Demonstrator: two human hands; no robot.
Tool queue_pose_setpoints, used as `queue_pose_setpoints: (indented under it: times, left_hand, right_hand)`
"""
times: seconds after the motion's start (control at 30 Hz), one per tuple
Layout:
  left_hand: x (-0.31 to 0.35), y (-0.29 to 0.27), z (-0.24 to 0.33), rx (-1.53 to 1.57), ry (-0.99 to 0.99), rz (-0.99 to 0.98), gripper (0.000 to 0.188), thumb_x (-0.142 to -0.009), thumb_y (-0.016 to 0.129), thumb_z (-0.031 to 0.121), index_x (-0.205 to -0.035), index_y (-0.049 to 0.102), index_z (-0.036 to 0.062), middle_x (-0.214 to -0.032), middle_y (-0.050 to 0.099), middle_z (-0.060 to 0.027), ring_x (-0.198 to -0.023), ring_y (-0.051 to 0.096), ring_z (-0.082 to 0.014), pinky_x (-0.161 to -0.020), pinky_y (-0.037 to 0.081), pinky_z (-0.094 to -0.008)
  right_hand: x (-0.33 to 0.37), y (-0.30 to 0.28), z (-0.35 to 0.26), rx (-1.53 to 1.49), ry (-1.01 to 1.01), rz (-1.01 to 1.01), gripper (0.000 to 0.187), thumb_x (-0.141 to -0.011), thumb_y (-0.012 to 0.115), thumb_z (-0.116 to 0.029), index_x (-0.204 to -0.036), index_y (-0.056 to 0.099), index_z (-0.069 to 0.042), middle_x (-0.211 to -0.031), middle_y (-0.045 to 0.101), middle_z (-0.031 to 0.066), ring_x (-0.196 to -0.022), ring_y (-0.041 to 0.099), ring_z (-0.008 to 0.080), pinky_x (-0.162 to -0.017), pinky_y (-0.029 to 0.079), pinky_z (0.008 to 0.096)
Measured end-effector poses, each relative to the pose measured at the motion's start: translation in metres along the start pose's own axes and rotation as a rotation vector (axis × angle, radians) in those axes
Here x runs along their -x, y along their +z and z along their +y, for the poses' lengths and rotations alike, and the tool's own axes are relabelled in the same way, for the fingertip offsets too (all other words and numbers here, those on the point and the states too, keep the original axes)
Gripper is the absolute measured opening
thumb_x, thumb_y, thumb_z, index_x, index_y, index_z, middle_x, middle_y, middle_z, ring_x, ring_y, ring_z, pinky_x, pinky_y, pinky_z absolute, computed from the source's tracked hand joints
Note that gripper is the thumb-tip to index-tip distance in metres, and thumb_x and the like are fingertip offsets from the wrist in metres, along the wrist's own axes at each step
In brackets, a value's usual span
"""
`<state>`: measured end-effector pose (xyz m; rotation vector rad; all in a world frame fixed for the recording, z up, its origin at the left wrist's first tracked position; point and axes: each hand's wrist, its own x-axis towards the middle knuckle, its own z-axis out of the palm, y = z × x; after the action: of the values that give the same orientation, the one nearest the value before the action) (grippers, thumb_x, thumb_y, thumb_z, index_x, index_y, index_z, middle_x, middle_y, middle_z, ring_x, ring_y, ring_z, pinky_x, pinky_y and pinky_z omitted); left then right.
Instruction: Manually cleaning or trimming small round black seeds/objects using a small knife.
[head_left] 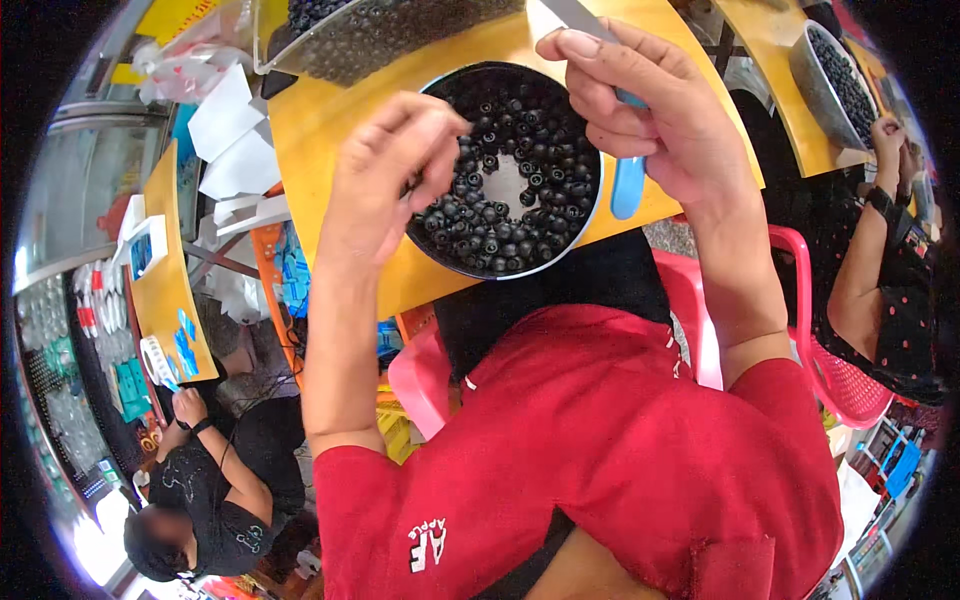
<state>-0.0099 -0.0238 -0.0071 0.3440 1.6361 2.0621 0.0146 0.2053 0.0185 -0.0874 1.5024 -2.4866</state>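
A round bowl [597, 205] with a pale rim and dark inside wall stands on the yellow table near its front edge. It holds many small, round, black pieces [505, 240], some with an opening on top, and a pale patch of its bottom shows. My left hand [405, 165] hangs over the bowl's left side, fingers curled together and slightly blurred; whatever they pinch is hidden. Above the right rim, my right hand [650, 110] closes around a knife [628, 185] with a blue handle. Its metal blade points up and left, past my thumb.
A clear plastic bin [410, 45] of similar black pieces sits behind the bowl on the yellow table [330, 150]. At right, another person's hand [888, 140] is beside a grey tub [815, 90]. Someone at lower left reaches to a table with blue items [186, 345].
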Motion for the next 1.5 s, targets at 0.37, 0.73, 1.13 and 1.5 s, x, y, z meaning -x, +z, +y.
queue_pose_setpoints:
  times: [0.37, 0.73, 1.13, 1.5]
  left_hand:
    - [-0.011, 0.025, -0.027, -1.609, 0.044, -0.379, 0.016, -0.078, 0.060, 0.020, -0.079, 0.060, 0.0042, -0.071, 0.062, -0.0159, -0.073, 0.062, -0.0339, -0.064, 0.048, -0.0446]
    - [-0.002, 0.024, -0.003, -0.512, 0.307, 0.123, 0.015, -0.079, 0.067, 0.003, -0.090, 0.058, 0.0030, -0.068, 0.052, 0.0049, -0.060, 0.044, -0.0020, -0.053, 0.034, -0.0161]
    - [0.005, 0.030, -0.017, -0.244, 0.511, 0.160, 0.024, -0.079, 0.068, 0.000, -0.097, 0.053, 0.0035, -0.082, 0.057, 0.0006, -0.066, 0.048, -0.0027, -0.056, 0.037, -0.0155]
    - [0.007, 0.043, -0.021, 0.037, 0.298, 0.203, 0.019, -0.084, 0.065, 0.009, -0.100, 0.055, 0.0036, -0.079, 0.057, 0.0029, -0.055, 0.043, 0.0009, -0.046, 0.031, -0.0137]
  right_hand:
    - [0.000, -0.008, 0.008, 0.023, 0.041, -0.030, 0.021, -0.092, 0.053, -0.019, -0.099, 0.060, -0.001, -0.060, 0.042, -0.0052, -0.042, 0.026, -0.0016, -0.037, 0.019, 0.0152]
    - [-0.001, 0.004, 0.027, 0.177, 0.049, 0.100, 0.021, -0.088, 0.060, -0.024, -0.095, 0.063, -0.004, -0.061, 0.048, -0.0056, -0.042, 0.031, -0.0009, -0.038, 0.019, 0.0166]
    - [0.000, 0.020, 0.035, -0.129, 0.159, -0.054, 0.015, -0.087, 0.063, -0.019, -0.096, 0.061, -0.007, -0.054, 0.038, -0.0089, -0.041, 0.026, -0.0010, -0.038, 0.018, 0.0169]
    - [-0.005, 0.019, 0.039, -0.051, 0.043, 0.049, 0.016, -0.087, 0.062, -0.018, -0.095, 0.062, -0.004, -0.058, 0.046, -0.0067, -0.043, 0.030, -0.0004, -0.039, 0.020, 0.0167]
